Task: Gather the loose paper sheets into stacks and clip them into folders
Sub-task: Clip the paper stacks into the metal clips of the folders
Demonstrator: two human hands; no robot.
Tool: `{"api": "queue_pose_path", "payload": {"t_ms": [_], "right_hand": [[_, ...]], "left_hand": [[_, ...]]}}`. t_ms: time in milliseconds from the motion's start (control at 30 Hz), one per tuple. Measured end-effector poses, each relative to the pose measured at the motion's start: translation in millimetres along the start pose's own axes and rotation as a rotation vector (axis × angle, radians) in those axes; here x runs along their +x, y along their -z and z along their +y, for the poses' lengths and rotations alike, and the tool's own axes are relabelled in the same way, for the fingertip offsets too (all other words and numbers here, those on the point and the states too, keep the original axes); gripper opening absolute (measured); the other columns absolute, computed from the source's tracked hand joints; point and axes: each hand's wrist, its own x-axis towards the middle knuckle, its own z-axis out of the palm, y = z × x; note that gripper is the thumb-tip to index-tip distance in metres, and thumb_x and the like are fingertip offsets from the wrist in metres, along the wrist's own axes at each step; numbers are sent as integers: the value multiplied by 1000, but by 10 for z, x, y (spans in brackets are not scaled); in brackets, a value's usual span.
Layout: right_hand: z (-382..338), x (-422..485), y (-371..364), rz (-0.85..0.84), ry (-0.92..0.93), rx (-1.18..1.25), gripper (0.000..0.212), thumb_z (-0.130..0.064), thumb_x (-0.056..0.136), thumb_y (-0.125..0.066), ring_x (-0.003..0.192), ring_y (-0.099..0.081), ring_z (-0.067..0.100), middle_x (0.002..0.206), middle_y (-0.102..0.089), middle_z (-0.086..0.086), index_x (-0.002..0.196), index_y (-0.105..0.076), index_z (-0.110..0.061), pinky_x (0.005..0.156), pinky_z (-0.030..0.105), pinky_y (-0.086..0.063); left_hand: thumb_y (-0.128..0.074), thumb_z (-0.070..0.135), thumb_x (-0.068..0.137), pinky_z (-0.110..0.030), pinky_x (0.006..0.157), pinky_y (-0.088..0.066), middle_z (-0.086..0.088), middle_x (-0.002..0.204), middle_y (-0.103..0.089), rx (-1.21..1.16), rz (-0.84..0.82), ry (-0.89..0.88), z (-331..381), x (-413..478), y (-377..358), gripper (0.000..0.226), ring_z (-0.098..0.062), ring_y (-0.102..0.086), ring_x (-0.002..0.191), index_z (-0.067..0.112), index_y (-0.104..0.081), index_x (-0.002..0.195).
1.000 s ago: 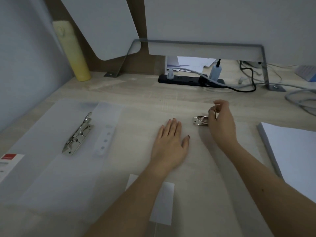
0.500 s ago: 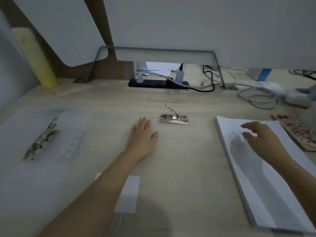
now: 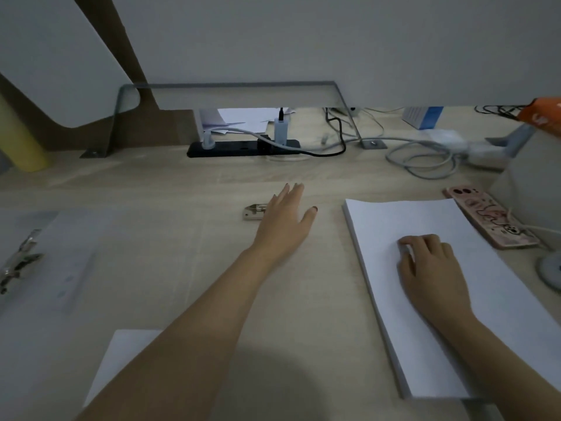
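A thick stack of white paper lies on the right of the wooden desk. My right hand rests on top of it with fingers curled down onto the sheets. My left hand lies flat and open on a clear folder sheet in the middle, partly covering a metal folder clip. At the far left lies an open translucent folder with its metal lever clip. A loose white sheet sits at the near edge under my left forearm.
A black power strip with plugs and cables runs along the back. A patterned phone lies right of the paper stack. A yellow cylinder stands at the back left. A round white base is at the far right.
My right hand let go of the metal clip and moved right onto the paper stack. My left hand slid forward over the clip. The view shifted right.
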Motion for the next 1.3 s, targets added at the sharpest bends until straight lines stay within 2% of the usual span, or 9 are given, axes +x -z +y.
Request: {"api": "queue_pose_path", "payload": {"t_ms": [200,333,433,500,633,733,833,1000,1300], "right_hand": [[9,9,-1,3,10,35,22,3,78,-60,79,-55,38,96,-61,21,100,-62,1,67,42,-46],[32,0,38,-35,3,59,24,-1,83,-56,90,-54,36,106,-60,19,107,-61,0,74,41,-45],[11,-3,137,-84,-36,118,31,-10,91,-48,112,-49,29,126,-52,12,121,-54,-6,86,33,-41],[-26,-18,203,-90,-41,154,30,-14,94,-46,116,-48,26,129,-51,9,122,-54,-6,84,27,-37],[-67,-27,227,-159,-28,171,27,-14,94,-45,107,-53,23,121,-57,7,115,-60,-7,77,22,-33],[-39,-21,222,-194,-6,127,25,-13,92,-47,96,-55,20,113,-60,5,111,-62,-11,71,24,-36],[-32,5,249,-208,-2,120,25,-15,92,-46,92,-57,21,110,-61,3,110,-63,-12,69,26,-40],[-56,31,274,-235,9,105,25,-19,94,-46,82,-49,12,110,-62,3,112,-62,-12,68,24,-38],[-126,69,371,-345,-44,138,30,-23,97,-39,99,-57,22,119,-58,7,118,-58,-13,75,26,-38]], "left_hand": [[-20,30,102,-30,116,13,-1,160,1,453,-65,-136,47,-5,-182,52,-15,14,146,11,-10,150],[-35,15,99,-16,111,3,-1,159,-13,19,-12,-124,413,-382,-307,50,-12,-3,146,10,-23,147],[-44,9,95,-21,105,-26,8,132,-47,-580,-215,182,694,-670,-364,35,-14,-40,128,18,-46,129],[-47,10,93,-25,92,-35,16,94,-50,-838,-301,377,750,-730,-384,15,-9,-49,98,24,-52,93],[-45,6,91,-29,90,-43,3,93,-58,-1104,-382,562,774,-644,-362,16,-10,-56,93,14,-58,92],[-46,6,90,-36,97,-46,-7,92,-55,-1164,-389,685,793,-531,-315,10,-16,-56,93,4,-52,97],[-52,14,88,-33,95,-46,-11,100,-50,-1086,-401,770,797,-406,-303,43,-19,-55,95,-4,-40,125],[-53,18,86,-27,93,-42,-1,84,-53,-1004,-454,742,869,-334,-344,24,-13,-54,78,5,-51,106],[-49,18,86,-29,68,-49,-6,86,-57,-1075,-477,715,895,-432,-408,25,-19,-58,72,5,-54,108]]}}
